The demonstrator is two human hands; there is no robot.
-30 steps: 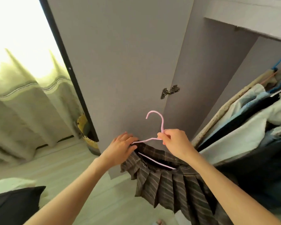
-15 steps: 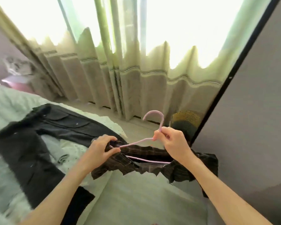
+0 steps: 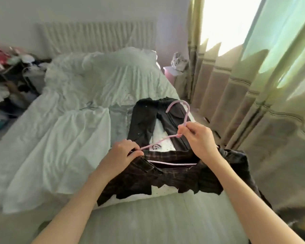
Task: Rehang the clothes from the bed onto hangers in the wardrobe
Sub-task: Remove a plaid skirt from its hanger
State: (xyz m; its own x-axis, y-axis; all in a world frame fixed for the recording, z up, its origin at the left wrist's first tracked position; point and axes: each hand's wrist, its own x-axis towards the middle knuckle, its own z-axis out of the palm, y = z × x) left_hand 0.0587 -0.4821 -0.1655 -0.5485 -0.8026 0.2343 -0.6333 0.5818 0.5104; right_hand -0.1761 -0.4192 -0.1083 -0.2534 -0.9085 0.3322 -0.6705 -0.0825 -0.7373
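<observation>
A pink hanger (image 3: 179, 118) sits at the centre of the frame, its hook pointing up and its lower bar threaded through the waistband of a dark plaid pleated skirt (image 3: 167, 178). The skirt drapes from that bar over the near edge of the bed (image 3: 77, 106). The right hand (image 3: 199, 140) has its fingers curled round the hanger at the neck, just below the hook. The left hand (image 3: 121, 153) pinches the hanger's left shoulder together with the skirt's waistband, at the left end of the bar.

Just beyond the hanger, a pair of dark trousers (image 3: 148, 120) lies flat on the bed, not yet on any hanger. Left of them a white garment (image 3: 65, 152) is spread across the lower left of the bed, with what looks like a thin hanger hook at its top, though that is too faint to be sure. Pillows are heaped at the head of the bed, curtains (image 3: 253, 95) fill the right side, and a blurred heap of clutter (image 3: 9, 74) occupies the upper left.

As for progress, the skirt appears mounted or nearly so, but the wardrobe is out of view, so it is not hung there. The trousers and the white garment seem left to do.
</observation>
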